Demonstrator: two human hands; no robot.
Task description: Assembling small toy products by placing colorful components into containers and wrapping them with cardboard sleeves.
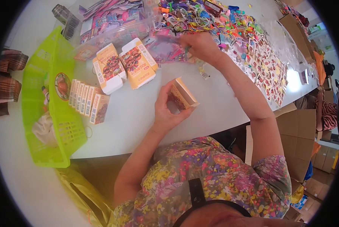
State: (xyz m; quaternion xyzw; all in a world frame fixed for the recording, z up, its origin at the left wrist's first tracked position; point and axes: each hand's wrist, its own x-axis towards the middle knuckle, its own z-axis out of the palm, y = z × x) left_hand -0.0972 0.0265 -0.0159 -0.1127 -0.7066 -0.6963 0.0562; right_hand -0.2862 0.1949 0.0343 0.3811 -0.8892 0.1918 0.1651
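My left hand (167,108) is closed around a small orange-and-white cardboard box (183,94), whose top end stands open. Above the far part of the table is my right hand (201,47), its fingers drawn together next to pink-and-purple flat packets (165,51). What those fingers pinch is blurred. Two flattened-looking boxes of the same print, a left one (109,69) and a right one (138,64), lie left of my hands with flaps out. Further left, several closed boxes (99,109) stand in a row.
A lime-green plastic basket (57,125) stands at the left edge. Behind the boxes, a clear bin (116,36) holds many packets. Colourful small trinkets (192,17) and printed sticker-like pieces (266,70) spread over the far right. An open carton (296,130) sits right of my body.
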